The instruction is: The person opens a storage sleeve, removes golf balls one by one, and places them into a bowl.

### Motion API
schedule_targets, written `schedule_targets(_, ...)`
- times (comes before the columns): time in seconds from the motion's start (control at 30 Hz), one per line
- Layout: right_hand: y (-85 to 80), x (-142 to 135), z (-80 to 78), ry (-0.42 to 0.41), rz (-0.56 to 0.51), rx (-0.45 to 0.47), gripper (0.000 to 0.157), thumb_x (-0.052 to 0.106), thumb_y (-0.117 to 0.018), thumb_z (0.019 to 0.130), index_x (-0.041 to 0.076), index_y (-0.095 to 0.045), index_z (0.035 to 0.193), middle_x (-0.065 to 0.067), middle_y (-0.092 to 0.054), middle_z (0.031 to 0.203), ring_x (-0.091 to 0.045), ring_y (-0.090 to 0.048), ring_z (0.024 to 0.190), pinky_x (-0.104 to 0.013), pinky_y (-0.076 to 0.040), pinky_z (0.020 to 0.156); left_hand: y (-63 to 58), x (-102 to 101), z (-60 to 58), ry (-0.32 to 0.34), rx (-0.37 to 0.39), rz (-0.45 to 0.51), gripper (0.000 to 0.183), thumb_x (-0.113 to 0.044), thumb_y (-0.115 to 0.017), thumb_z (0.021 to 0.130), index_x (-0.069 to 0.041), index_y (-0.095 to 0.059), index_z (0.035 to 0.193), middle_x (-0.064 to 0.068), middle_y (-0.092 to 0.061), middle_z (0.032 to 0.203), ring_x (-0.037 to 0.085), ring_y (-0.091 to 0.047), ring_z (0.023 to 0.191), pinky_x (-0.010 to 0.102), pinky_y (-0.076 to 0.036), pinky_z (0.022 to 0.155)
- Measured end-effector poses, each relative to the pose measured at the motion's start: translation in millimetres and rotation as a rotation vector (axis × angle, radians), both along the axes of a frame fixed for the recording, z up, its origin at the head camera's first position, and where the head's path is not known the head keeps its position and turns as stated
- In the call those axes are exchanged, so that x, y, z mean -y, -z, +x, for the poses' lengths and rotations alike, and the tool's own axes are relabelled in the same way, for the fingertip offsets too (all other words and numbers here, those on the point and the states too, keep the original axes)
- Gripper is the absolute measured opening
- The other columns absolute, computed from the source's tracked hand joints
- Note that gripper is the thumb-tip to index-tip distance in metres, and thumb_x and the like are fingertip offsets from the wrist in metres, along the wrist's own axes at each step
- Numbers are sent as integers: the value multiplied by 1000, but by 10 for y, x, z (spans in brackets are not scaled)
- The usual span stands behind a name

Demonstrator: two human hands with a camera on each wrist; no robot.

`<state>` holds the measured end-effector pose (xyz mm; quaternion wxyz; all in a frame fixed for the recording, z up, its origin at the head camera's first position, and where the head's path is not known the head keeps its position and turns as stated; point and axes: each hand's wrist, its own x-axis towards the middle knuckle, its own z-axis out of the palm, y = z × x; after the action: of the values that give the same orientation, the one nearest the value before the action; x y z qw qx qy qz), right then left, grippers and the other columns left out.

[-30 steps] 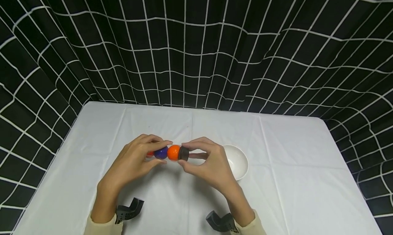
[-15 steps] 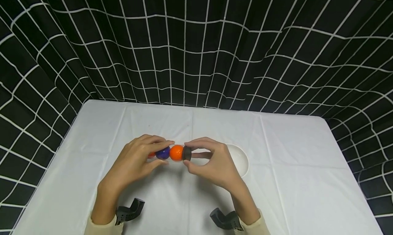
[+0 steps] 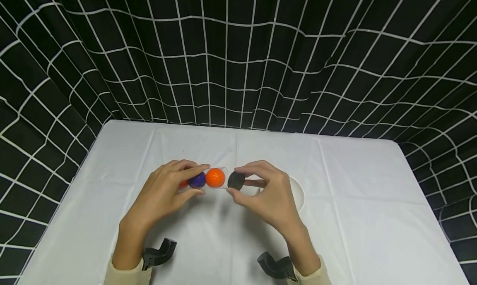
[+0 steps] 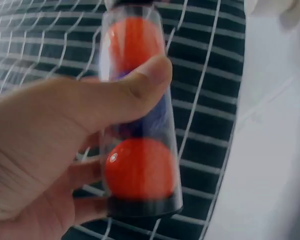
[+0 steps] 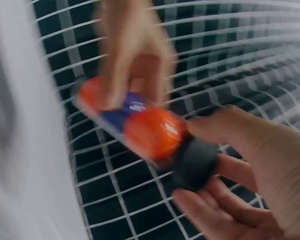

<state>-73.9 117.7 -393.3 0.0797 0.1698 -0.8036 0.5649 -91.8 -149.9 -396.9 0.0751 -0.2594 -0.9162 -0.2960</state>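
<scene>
Creased cloth point(image 3: 365, 219), clr tube point(image 4: 105, 60) w/ balls point(image 3: 215, 178)

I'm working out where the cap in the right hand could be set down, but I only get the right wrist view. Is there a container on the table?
Observer: Yes, the head view shows a white bowl, partly hidden behind the right hand.
Operator: The left hand is blurred for me. What does its thumb cover?
Observer: In the left wrist view, the thumb lies across the clear tube, partly covering the purple ball.
</scene>
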Motion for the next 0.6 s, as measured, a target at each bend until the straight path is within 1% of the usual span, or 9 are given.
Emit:
schedule_targets(0.07,-26,-47,-6,30,8,2,37,3,-93,75,12,-81,109,-1,-77,109,-13,-78,95,-26,-66,83,-30,28,3,-16,-2,32,57,-32,-93,81,-28,-74,135,-3,-76,125,20,-72,116,45,-61,96)
schedule_targets(0.1,-36,-68,-13,32,-4,11,37,2,-92,75,12,-81,109,-1,-77,109,-13,-78,96,-26,-65,84,-45,38,4,-19,2,55,57,-31,-93,81,-28,-74,135,-4,-76,126,19,-72,116,44,-61,96)
schedule_targets(0.17,-39,-91,-21,34,-17,26,38,2,-91,77,13,-80,111,-1,-77,111,-11,-77,101,-27,-65,86,-69,47,16,-11,6,94,58,-30,-94,80,-28,-74,134,-6,-76,127,17,-72,117,43,-61,96)
schedule_targets(0.27,-23,-80,-45,19,-42,39,38,2,-90,79,12,-78,114,-3,-75,113,-13,-75,105,-28,-65,88,-89,49,30,5,12,126,58,-31,-94,80,-29,-74,135,-7,-76,127,15,-73,116,42,-61,96)
schedule_targets(0.37,22,-51,-74,4,-51,43,41,-1,-87,81,10,-76,118,-5,-72,116,-17,-74,109,-28,-65,89,-94,48,33,3,15,133,58,-32,-94,80,-29,-74,135,-8,-76,127,15,-73,116,43,-61,97)
schedule_targets(0.47,83,-22,-105,-7,-37,39,46,-3,-84,83,10,-74,126,-7,-70,119,-21,-72,111,-29,-65,91,-96,52,26,-10,16,135,59,-32,-95,79,-28,-75,134,-7,-76,127,15,-73,117,43,-60,99)
schedule_targets(0.6,202,15,-146,-20,32,30,44,-1,-81,87,10,-74,129,-7,-68,122,-21,-71,114,-32,-63,97,-83,65,18,-23,18,130,59,-32,-95,79,-27,-75,134,-5,-76,128,18,-74,118,44,-60,100)
